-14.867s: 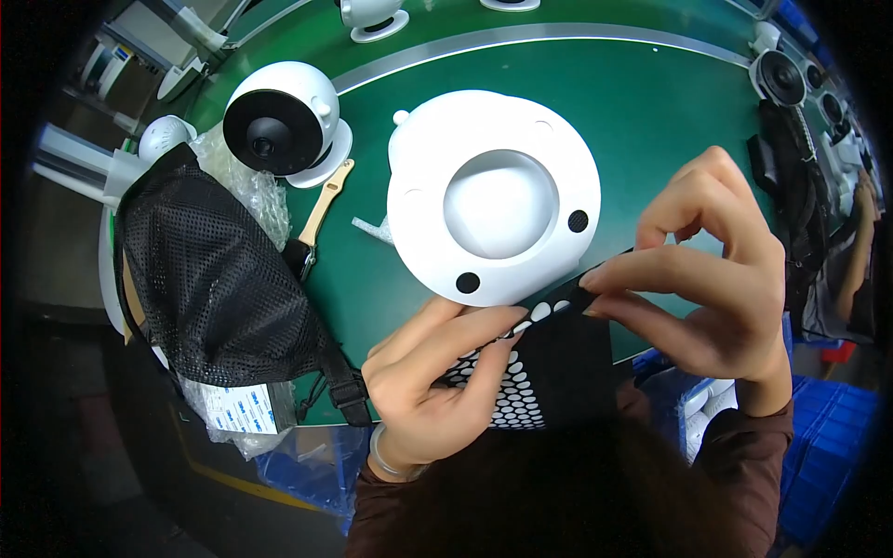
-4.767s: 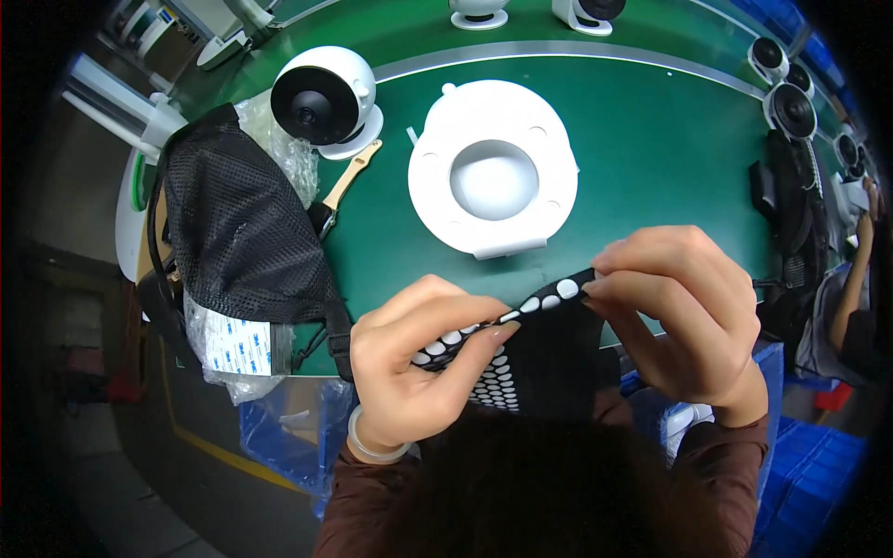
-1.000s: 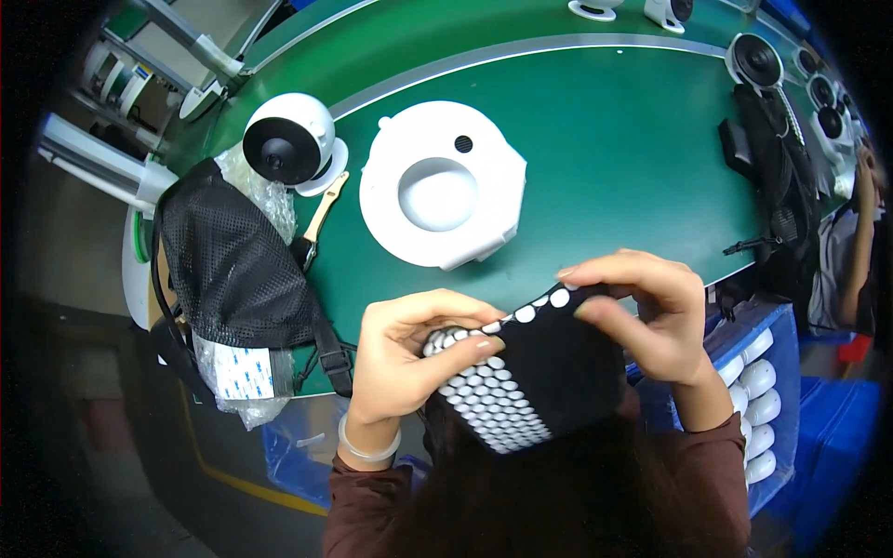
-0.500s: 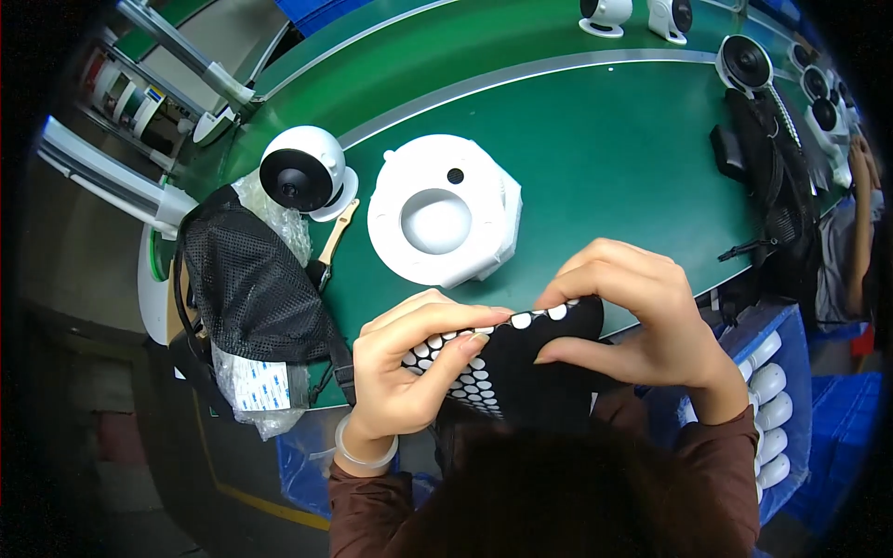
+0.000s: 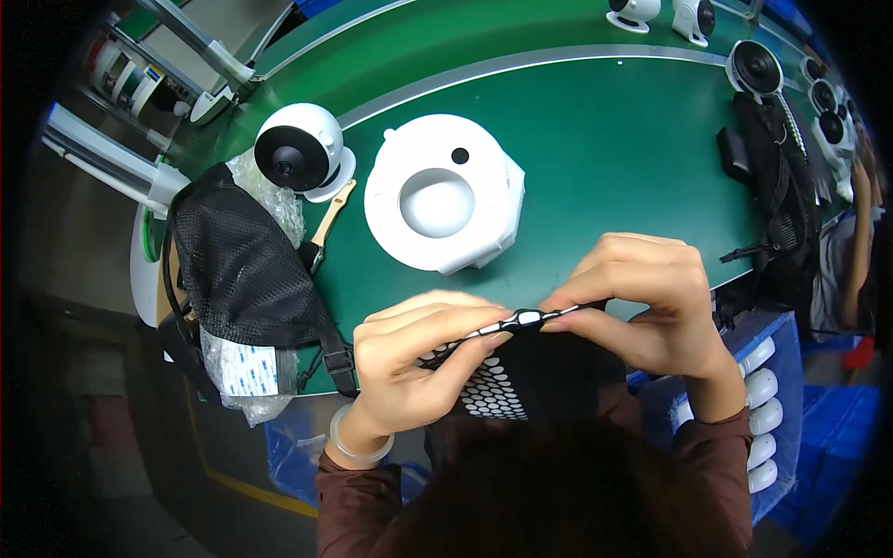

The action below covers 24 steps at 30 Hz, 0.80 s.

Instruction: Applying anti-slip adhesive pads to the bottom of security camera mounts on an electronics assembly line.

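Much of the dark floor (image 5: 139, 493) is hidden by a green worktop (image 5: 614, 177), with a black mesh bag (image 5: 246, 260) laid at its left and a white ring-shaped housing (image 5: 437, 200) and round white device (image 5: 299, 149) set on it. Nearer the wearer than the housing, a black sheet (image 5: 558, 367) is pinched along its upper edge by the left hand (image 5: 414, 358) and right hand (image 5: 651, 298), fingertips close together. Its small white dots (image 5: 528, 317) could be creased or lifted by sharp bending; the edge could be lost if either pinch is loosened.

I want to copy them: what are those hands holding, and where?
The left hand and right hand pinch a black sheet with white dots by its far edge.
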Each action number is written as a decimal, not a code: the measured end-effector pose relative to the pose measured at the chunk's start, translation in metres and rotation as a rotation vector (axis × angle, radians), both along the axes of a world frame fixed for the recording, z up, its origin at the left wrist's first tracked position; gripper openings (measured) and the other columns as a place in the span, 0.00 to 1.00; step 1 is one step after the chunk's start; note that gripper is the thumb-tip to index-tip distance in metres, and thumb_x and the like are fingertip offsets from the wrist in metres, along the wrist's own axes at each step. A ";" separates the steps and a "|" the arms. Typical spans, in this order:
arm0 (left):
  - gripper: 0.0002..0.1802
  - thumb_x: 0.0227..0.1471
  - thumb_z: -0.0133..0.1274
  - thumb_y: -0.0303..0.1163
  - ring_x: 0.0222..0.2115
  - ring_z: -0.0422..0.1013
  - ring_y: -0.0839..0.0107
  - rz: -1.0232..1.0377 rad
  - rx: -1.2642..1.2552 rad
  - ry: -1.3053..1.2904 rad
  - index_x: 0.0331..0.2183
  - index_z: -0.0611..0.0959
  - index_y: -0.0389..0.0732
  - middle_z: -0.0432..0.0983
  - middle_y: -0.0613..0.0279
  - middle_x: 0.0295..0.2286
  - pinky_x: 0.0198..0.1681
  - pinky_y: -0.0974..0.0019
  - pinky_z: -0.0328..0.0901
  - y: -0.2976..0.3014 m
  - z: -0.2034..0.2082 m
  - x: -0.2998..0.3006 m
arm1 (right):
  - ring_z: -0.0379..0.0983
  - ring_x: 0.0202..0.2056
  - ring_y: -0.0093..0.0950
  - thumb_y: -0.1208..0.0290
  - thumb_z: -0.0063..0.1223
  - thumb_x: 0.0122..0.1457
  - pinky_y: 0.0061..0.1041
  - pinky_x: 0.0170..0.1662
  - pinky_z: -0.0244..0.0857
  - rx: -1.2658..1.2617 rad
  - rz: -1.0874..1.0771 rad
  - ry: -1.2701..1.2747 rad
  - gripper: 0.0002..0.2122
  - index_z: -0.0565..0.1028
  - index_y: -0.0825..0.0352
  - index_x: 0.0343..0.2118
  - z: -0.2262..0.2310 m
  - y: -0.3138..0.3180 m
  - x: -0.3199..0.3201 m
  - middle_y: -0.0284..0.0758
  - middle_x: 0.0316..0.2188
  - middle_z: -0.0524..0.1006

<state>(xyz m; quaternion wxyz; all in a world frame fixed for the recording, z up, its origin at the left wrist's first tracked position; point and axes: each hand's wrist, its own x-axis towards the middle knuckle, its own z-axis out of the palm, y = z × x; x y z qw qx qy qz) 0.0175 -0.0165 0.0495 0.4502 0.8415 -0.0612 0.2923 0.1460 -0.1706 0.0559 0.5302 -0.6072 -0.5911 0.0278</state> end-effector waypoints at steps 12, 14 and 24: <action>0.08 0.32 0.54 0.15 0.10 0.63 0.74 0.063 0.048 -0.023 0.24 0.78 0.30 0.69 0.59 0.11 0.14 0.77 0.56 0.008 -0.004 -0.006 | 0.71 0.23 0.22 0.79 0.58 0.40 0.16 0.23 0.65 -0.122 -0.078 0.203 0.07 0.74 0.69 0.25 0.003 -0.002 0.001 0.32 0.22 0.75; 0.10 0.31 0.54 0.14 0.11 0.63 0.75 0.080 0.024 0.027 0.25 0.79 0.30 0.69 0.59 0.12 0.15 0.77 0.56 0.009 -0.005 -0.007 | 0.71 0.22 0.22 0.79 0.58 0.40 0.16 0.22 0.65 -0.139 -0.051 0.141 0.06 0.74 0.69 0.24 0.000 -0.002 0.002 0.32 0.21 0.74; 0.13 0.29 0.53 0.12 0.14 0.68 0.75 0.128 -0.035 0.029 0.26 0.80 0.30 0.74 0.56 0.18 0.18 0.78 0.60 0.006 -0.006 -0.008 | 0.71 0.23 0.21 0.84 0.57 0.37 0.16 0.25 0.64 -0.023 -0.090 0.300 0.10 0.75 0.70 0.27 -0.004 0.004 -0.005 0.35 0.23 0.75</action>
